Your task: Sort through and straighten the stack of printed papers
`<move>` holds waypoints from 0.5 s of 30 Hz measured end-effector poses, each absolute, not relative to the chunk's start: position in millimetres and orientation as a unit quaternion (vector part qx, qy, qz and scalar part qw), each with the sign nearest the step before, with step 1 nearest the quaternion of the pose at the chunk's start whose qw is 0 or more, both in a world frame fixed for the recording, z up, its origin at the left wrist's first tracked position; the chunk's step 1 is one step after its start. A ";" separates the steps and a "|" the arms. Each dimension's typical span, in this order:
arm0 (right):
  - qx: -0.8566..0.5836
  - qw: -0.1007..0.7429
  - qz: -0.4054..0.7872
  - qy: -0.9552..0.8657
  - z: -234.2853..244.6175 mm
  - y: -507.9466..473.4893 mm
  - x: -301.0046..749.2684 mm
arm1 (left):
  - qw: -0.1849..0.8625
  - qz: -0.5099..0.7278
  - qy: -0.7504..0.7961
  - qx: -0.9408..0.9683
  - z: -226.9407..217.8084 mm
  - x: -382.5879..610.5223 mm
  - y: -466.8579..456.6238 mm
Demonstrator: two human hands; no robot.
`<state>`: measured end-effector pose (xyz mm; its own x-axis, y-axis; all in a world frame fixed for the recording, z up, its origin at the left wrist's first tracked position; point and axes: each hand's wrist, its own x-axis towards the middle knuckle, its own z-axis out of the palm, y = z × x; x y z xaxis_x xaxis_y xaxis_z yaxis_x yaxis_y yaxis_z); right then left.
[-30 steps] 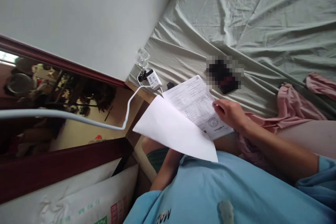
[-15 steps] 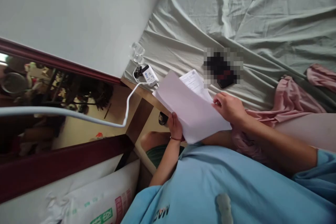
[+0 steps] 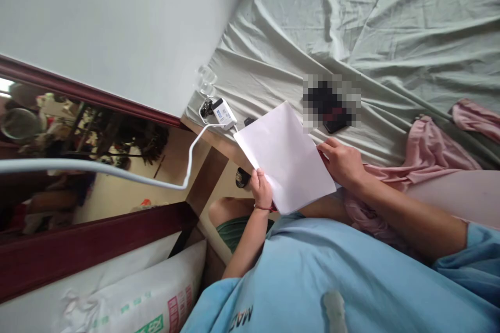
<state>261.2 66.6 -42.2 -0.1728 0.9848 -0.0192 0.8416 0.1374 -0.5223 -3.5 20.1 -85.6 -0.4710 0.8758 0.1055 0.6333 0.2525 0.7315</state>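
My left hand [image 3: 261, 189] is closed on the lower left edge of a white sheet of paper [image 3: 287, 158], thumb on top. Blank on its upper face, the paper is held slightly tilted over my lap and the bed's edge. My right hand [image 3: 342, 161] is at the paper's right edge, its fingers curled and gripping there; part of the fingertips is hidden. Beyond the paper on the bed sheet lies a dark phone-like object [image 3: 336, 124], mostly blurred out.
A white adapter box [image 3: 224, 113] with a white cable [image 3: 190, 153] sits at the bed's corner, near clear glass-like items [image 3: 206, 77]. Pink cloth [image 3: 424, 143] lies to the right. A dark red wooden rail [image 3: 97, 242] and a white printed sack [image 3: 156, 291] are at lower left.
The top sheet has come down over the printed page, which is now covered. A small black item beside the adapter box has come into view. Both hands have barely moved.
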 end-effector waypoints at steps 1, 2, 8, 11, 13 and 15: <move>-0.619 0.192 0.212 -0.732 -43.2 65.9 261.5 | 0.165 0.369 0.775 0.485 -85.5 -3.2 19.8; -0.611 0.221 0.214 -0.729 -44.4 65.6 261.7 | 0.168 0.370 0.775 0.483 -85.2 -3.1 19.4; -0.469 0.428 0.394 -0.665 -53.0 69.9 259.6 | 0.183 0.388 0.760 0.488 -84.1 -4.4 19.1; -0.367 0.454 0.551 -0.596 -49.1 71.4 262.0 | 0.184 0.399 0.755 0.488 -85.0 -3.6 19.5; -0.311 0.417 0.643 -0.561 -42.0 70.7 265.6 | 0.192 0.401 0.754 0.483 -84.5 -1.9 19.4; -0.242 0.345 0.713 -0.560 -34.4 68.8 268.5 | 0.203 0.403 0.762 0.463 -82.3 0.1 19.1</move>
